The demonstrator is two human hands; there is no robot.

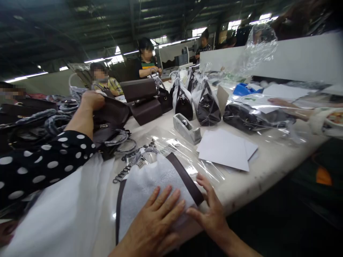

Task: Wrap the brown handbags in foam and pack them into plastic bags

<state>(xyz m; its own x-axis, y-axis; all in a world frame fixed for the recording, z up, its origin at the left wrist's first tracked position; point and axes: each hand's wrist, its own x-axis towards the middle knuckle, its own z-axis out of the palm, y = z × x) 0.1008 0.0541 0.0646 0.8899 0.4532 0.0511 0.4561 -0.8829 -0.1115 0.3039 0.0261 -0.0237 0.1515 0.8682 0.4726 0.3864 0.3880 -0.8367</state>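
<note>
A dark brown handbag [184, 176] lies on its side at the table's front edge, its face covered by a sheet of white wrapping. Flat on that white wrapping [150, 176] rests my left hand [158, 217], fingers stretched out. My right hand [210, 210] is at the bag's right edge, thumb and fingers apart, close to the brown side strip. Plastic-wrapped handles [146, 153] stick out at the bag's far end. Under and beyond it spreads a clear plastic bag [177, 142] with black lettering.
A grey tape dispenser [187, 128] and white cards [223, 148] lie beyond my hands. Wrapped handbags [207, 103] stand farther back. At left, a co-worker's polka-dot sleeve [48, 164] reaches over white sheets [66, 214] toward piled bags. Another person's hand [291, 107] touches a plastic-covered bag at right.
</note>
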